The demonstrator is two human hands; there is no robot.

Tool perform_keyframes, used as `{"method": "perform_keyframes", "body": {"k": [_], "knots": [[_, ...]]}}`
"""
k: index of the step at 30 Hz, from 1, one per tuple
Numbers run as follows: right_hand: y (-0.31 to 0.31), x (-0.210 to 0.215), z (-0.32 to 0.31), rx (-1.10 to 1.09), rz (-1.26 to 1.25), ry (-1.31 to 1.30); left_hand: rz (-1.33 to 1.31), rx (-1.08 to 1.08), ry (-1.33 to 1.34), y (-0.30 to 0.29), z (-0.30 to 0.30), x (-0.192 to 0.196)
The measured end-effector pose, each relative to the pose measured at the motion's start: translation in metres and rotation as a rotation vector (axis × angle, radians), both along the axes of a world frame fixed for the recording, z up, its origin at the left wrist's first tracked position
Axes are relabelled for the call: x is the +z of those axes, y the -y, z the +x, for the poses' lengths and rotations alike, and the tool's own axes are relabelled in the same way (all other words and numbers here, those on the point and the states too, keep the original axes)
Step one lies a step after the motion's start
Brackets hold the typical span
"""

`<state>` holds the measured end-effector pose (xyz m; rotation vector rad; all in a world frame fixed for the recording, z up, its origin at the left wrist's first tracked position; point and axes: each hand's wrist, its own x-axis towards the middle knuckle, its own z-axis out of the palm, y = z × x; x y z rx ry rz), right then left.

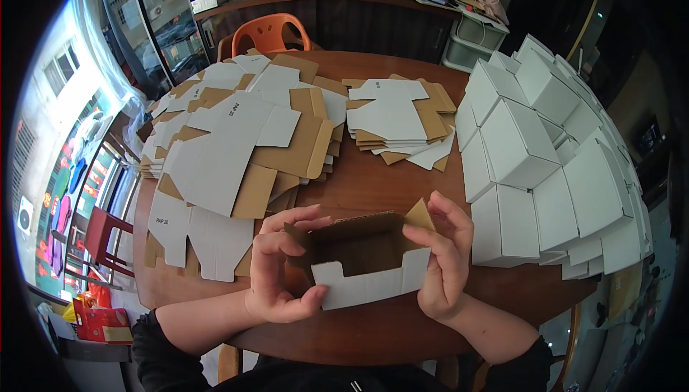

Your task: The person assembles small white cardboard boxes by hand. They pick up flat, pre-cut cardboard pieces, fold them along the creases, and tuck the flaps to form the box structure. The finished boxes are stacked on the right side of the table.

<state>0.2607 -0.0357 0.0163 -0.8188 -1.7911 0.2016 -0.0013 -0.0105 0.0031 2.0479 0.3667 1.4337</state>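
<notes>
A small cardboard box (366, 288), white outside and brown inside, is held up over the near edge of the table with its top open. My left hand (281, 270) grips its left end, thumb on the lower front corner and fingers curled by the left flap. On the other side, my right hand (446, 263) holds the right end, its fingers at a raised brown flap (420, 214). A notch is cut in the box's front wall. Its underside is hidden.
Flat white-and-brown box blanks (222, 137) lie heaped on the left of the wooden table (387, 195). A smaller stack of blanks (391, 116) lies at centre back. Folded white boxes (517, 144) are piled high on the right. An orange chair (271, 32) stands behind.
</notes>
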Motion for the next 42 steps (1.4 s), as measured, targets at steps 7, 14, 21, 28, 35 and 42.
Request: {"method": "perform_keyframes", "body": {"k": [7, 14, 21, 28, 35, 42], "knots": [[0.005, 0.001, -0.004, -0.051, -0.035, -0.058, -0.015, 0.04, -0.03, 0.004, 0.003, 0.002], [0.019, 0.009, 0.001, 0.069, 0.443, 0.269, 0.029, 0.092, -0.091, 0.007, 0.0, 0.011], [0.03, 0.014, -0.027, 0.044, 0.305, 0.404, -0.001, 0.076, -0.131, 0.007, 0.004, 0.006], [0.027, 0.013, -0.027, -0.039, 0.281, 0.461, 0.028, 0.054, -0.185, 0.005, 0.002, 0.008], [0.028, 0.015, -0.023, -0.01, 0.18, 0.505, 0.043, 0.035, -0.299, 0.004, 0.003, 0.008], [0.029, 0.019, -0.023, -0.083, 0.066, 0.604, 0.015, 0.002, -0.311, 0.004, 0.006, 0.007]]}}
